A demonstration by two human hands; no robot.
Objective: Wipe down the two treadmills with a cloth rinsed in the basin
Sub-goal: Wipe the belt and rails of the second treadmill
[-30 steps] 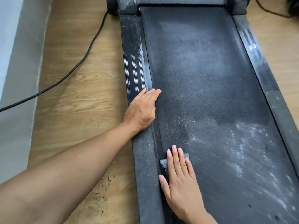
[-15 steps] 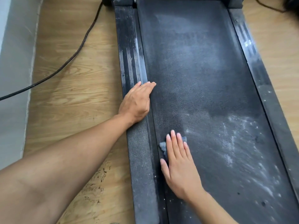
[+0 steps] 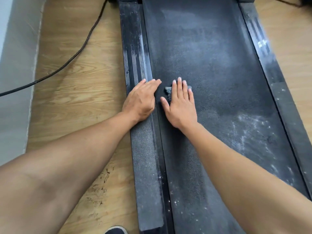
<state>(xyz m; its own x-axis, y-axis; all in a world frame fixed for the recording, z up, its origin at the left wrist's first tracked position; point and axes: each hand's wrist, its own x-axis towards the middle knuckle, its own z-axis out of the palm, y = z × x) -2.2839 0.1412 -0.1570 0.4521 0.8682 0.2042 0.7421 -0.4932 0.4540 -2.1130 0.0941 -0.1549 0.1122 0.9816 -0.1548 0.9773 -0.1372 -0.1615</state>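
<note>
Head view, and the right hand (image 3: 181, 105) is flat, fingers straight and together, pressing the cloth (image 3: 168, 91) onto the belt (image 3: 219, 73). It grips nothing; it only presses. The grey cloth is bunched under the fingers, and a scrap shows beside the index finger. Just beside it, the left hand (image 3: 141, 98) lies flat and relaxed on the left side rail (image 3: 133, 48), fingertips reaching the belt's edge and holding nothing. Both hands point up the treadmill (image 3: 273, 78), whose long axis runs straight away from the person, far end at the top of the frame. White dust speckles the near right part of the belt. Out on the wooden floor (image 3: 76, 98) to the left, a black cable (image 3: 81, 46) curves toward the grey wall (image 3: 15, 65), and a dark shoe (image 3: 116, 230) peeks in at the bottom edge.
</note>
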